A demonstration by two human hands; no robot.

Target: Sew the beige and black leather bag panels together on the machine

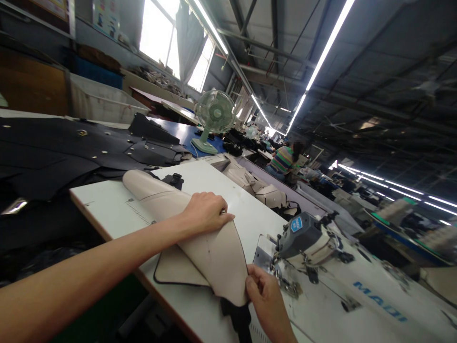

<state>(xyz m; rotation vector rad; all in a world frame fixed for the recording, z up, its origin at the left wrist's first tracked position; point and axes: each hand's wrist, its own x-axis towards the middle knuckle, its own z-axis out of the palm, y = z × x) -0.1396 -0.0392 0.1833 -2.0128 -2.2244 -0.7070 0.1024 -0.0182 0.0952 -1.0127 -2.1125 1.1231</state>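
Note:
A beige sheet piece (221, 257) with a dark edge lies curved over the white table, its far end rolled up at the upper left. My left hand (207, 212) is closed on its upper edge, thumb and fingers pinched together. At the piece's lower right edge, my right hand (266, 297) grips the border between thumb and fingers. A black strap (239, 319) hangs from the lower tip. Part of a flat beige panel with a dark rim (178, 269) shows underneath.
A sewing machine (307, 243) stands right of my right hand on the white table (257, 200). Black pieces (64, 147) are piled at the left. Beyond are a green fan (216, 114), a trough of beige pieces (271, 195) and a person in a striped shirt (282, 159).

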